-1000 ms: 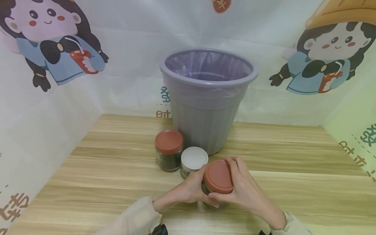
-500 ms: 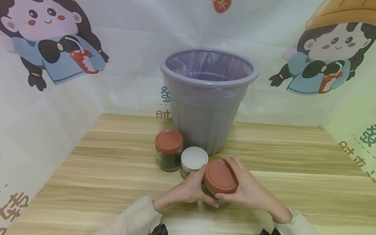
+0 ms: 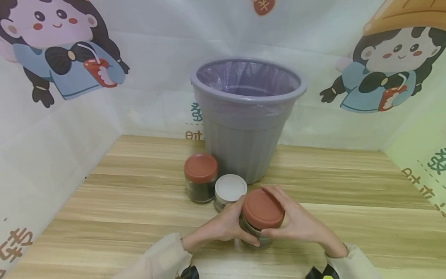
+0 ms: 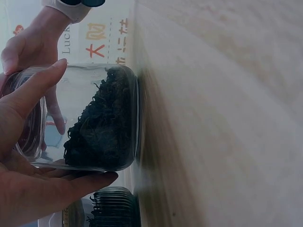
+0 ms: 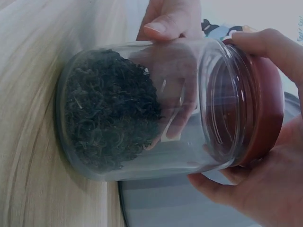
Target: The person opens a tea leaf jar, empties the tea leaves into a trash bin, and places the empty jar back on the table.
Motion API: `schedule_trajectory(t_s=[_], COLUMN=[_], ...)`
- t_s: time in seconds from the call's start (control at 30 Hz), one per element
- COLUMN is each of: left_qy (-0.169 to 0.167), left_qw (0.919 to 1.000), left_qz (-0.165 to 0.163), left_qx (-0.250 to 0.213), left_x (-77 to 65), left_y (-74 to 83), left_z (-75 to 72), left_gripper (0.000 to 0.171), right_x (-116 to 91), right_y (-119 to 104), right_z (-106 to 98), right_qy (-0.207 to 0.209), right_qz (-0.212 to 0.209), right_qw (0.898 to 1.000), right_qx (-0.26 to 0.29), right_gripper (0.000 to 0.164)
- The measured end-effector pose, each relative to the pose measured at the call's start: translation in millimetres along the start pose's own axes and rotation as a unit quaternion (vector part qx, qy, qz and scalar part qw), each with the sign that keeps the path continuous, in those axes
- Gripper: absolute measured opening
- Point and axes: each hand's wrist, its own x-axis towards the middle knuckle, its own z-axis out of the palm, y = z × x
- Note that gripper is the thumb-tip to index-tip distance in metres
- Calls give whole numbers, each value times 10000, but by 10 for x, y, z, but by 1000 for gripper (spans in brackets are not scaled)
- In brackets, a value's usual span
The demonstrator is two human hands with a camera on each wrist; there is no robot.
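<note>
A glass jar [image 5: 106, 109] about half full of dark dried leaves, perhaps tea, stands upright on the wooden table. Its red-brown lid [image 3: 263, 209] sits over the mouth. My left hand [image 3: 228, 223] grips the glass body from the left, thumb and fingers on opposite sides, as the left wrist view shows. From the right, my right hand [image 3: 294, 223] holds the lid's rim between thumb and fingers. A white-lidded jar [image 3: 230, 188] is just behind my left hand, partly hidden by it. Further left stands another red-lidded jar [image 3: 200, 178] with dark contents.
Behind the jars rises a grey-purple bin [image 3: 244, 135] lined with a clear bag. The wooden table [image 3: 122, 217] is enclosed by white printed sheeting [image 3: 156, 69] at the back and both sides.
My right hand has swung slightly to the right around the lid, its wrist moving outward, so more of the lid's top shows. My left hand and the jar body have stayed in place.
</note>
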Motion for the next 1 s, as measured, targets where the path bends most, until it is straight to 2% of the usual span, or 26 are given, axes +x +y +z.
schedule_trajectory(t_s=[0.13, 0.47, 0.63, 0.77, 1.0], left_qy=[-29, -35, -2, 25, 55], left_qw=[10000, 10000, 9997, 9995, 9994], left_qz=[33, -57, -168, -186, -282], left_qx=[-26, 58, 203, 254, 166], left_x=[-3, -4, -3, -1, -4], left_y=[-1, 13, 20, 20, 15], left_z=[-6, -4, 2, 6, 14], left_gripper=[97, 101, 93, 88, 87], right_x=[-1, -30, -22, -7, 4], right_y=[8, 18, 58, 103, 277], right_z=[-23, -90, -148, -206, -281], right_qy=[-61, 108, 203, 429, 735], right_qz=[62, 273, 392, 749, 1500], right_qw=[9998, 9991, 9967, 9936, 9855], right_qx=[195, 291, 682, 734, 311], right_gripper=[81, 81, 78, 74, 73])
